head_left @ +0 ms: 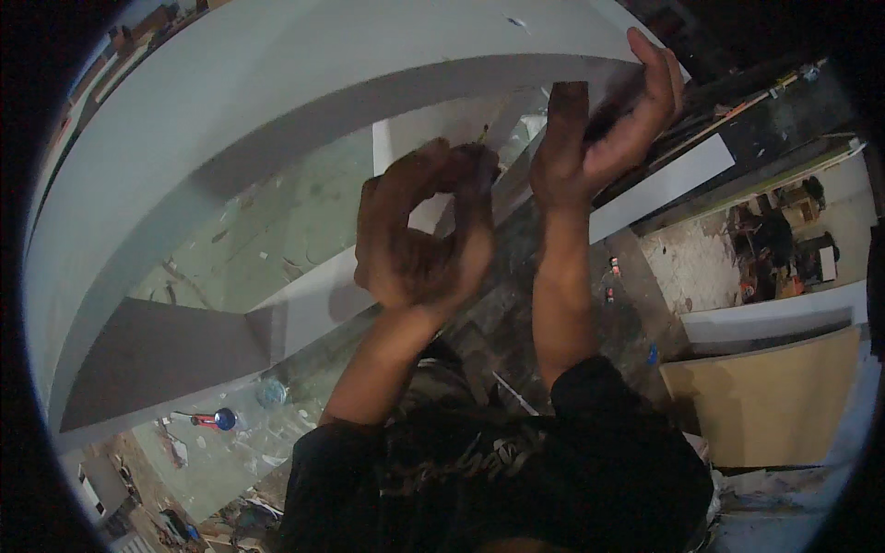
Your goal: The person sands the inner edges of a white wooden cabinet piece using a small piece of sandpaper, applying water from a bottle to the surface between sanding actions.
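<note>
A large white panel [277,74] spans the top of the view, its thick front edge bowed by the lens. My right hand [599,147] holds this panel near its right end: the fingers reach up over the end, while the thumb tip disappears behind the edge. Below the panel, my left hand [424,221] is curled, thumb and fingertips pinched together. Whatever lies in that pinch is too dark and blurred to make out. Behind the left hand stands a white upright board [396,138], partly hidden by the fingers.
A grey board [171,359] joins the panel at lower left. A blue and red round object [221,419] lies on the pale surface below. To the right are a white strip [664,184], small bottles [614,267] on the floor, and a leaning tan board [765,396].
</note>
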A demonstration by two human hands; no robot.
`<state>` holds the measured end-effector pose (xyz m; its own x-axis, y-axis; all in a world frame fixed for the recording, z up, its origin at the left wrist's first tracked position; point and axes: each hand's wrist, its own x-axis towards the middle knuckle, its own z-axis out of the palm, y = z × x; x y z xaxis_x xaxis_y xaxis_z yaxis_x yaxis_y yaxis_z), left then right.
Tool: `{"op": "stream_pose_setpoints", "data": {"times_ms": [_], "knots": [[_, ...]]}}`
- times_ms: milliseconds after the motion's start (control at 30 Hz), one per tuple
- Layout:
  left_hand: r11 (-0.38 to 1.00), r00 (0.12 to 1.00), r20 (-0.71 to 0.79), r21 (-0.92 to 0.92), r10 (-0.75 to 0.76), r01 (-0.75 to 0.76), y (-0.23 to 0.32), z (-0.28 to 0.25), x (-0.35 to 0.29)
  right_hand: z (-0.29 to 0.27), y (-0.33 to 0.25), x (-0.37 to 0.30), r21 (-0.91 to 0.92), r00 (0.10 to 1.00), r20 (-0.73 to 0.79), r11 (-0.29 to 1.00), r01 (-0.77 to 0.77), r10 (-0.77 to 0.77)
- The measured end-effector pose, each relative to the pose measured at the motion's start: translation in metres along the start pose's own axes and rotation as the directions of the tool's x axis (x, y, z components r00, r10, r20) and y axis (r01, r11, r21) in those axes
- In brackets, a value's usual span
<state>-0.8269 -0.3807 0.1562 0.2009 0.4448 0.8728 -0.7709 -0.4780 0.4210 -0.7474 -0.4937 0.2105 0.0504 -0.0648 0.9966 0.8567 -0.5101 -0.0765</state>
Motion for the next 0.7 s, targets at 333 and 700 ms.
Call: {"op": "stream_pose_setpoints", "data": {"times_ms": [333, 700], "knots": [[0.995, 0.992, -0.115, -0.087, -0.057, 0.047, -0.009, 0.006, -0.016, 0.000, 0.003, 0.002, -0.088, 0.999, 0.025, 0.995, 0.040, -0.038], [0.996, 0.979, -0.195, -0.051, 0.061, -0.072, -0.005, 0.020, 0.020, 0.003, 0.000, 0.002, -0.038, 1.000, 0.017, 0.999, 0.018, -0.017]]}}
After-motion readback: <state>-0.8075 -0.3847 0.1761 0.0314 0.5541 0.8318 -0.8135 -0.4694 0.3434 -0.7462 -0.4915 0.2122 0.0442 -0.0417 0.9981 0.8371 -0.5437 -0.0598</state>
